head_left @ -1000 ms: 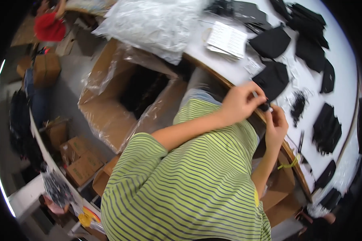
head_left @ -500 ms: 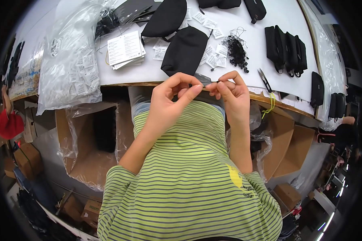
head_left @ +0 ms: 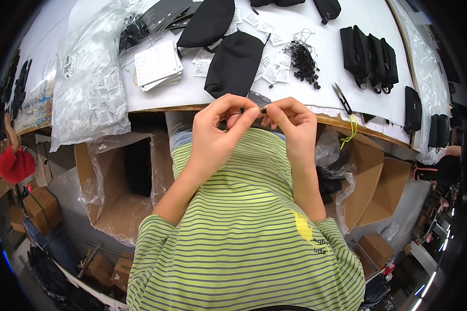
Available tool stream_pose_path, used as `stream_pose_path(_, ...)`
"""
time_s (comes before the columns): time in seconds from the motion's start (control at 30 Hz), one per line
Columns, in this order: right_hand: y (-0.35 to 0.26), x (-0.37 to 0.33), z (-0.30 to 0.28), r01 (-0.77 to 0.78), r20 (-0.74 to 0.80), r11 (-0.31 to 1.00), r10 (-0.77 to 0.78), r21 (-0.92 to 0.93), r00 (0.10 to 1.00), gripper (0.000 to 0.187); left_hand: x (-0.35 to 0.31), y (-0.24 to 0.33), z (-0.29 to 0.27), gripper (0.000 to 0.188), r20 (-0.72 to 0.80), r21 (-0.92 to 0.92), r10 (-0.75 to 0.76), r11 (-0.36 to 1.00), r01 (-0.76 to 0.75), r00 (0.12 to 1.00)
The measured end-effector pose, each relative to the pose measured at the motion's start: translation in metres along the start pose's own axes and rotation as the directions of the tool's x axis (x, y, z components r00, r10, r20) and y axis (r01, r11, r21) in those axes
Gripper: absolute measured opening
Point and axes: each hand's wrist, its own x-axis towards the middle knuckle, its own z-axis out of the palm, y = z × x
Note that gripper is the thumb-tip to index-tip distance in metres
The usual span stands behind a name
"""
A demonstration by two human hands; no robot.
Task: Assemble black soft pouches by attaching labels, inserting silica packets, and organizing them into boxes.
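My left hand (head_left: pixel 220 132) and my right hand (head_left: pixel 294 127) meet over the table's front edge. Thumb and forefinger of each are pinched on a small black fastener (head_left: pixel 263 110), mostly hidden by the fingertips. Just beyond them a dark grey card (head_left: pixel 259 97) lies at the edge of the table. Behind it rests a black fabric pouch (head_left: pixel 236 65), with another black pouch (head_left: pixel 208 23) farther back. To the right sits a tangled pile of black tag strings (head_left: pixel 302 59) with small clasps. White printed labels (head_left: pixel 275 72) are scattered between pouch and pile.
Thread snips (head_left: pixel 342 98) with a yellow cord lie right of my hands. Several black pouches (head_left: pixel 368 59) stand beyond them. On the left are a stack of white cards (head_left: pixel 157 65) and a plastic bag of labels (head_left: pixel 91 88). Open cartons (head_left: pixel 114 194) flank me below the table.
My right hand has moved left, closing the gap between the two hands' fingertips. The left hand keeps its pinch. The whole view has shifted slightly.
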Motion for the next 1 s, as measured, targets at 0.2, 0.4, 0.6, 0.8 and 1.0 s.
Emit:
stream_pose_path(0.2, -0.002, -0.002, 0.005, 0.089, -0.042, 0.975, -0.099, -0.204, 0.994, 0.012, 0.0, -0.003, 0.0, 0.007, -0.006, 0.078, 0.047, 0.996, -0.047, 0.999)
stream_pose_path(0.4, -0.001, -0.001, 0.007, 0.084, -0.065, 0.985, -0.094, -0.148, 0.993, 0.012, 0.001, -0.003, 0.001, 0.006, -0.043, 0.096, 0.087, 0.992, -0.083, 0.995)
stream_pose_path(0.6, -0.002, -0.002, 0.008, 0.083, -0.043, 0.978, -0.092, -0.191, 0.995, 0.011, 0.003, -0.006, -0.002, 0.007, 0.023, 0.1, 0.084, 0.991, -0.086, 0.996)
stream_pose_path(0.8, -0.007, -0.003, -0.002, 0.05, 0.2, 0.997, -0.039, -0.054, 0.979, 0.008, 0.013, -0.008, -0.018, 0.009, 0.291, -0.135, -0.03, 0.988, 0.072, 0.956)
stream_pose_path(1.0, 0.031, 0.04, -0.04, -0.266, -0.019, 0.961, 0.266, -0.077, 0.964, 0.034, 0.017, 0.014, -0.014, 0.007, 0.328, 0.094, 0.046, 0.992, -0.082, 0.943)
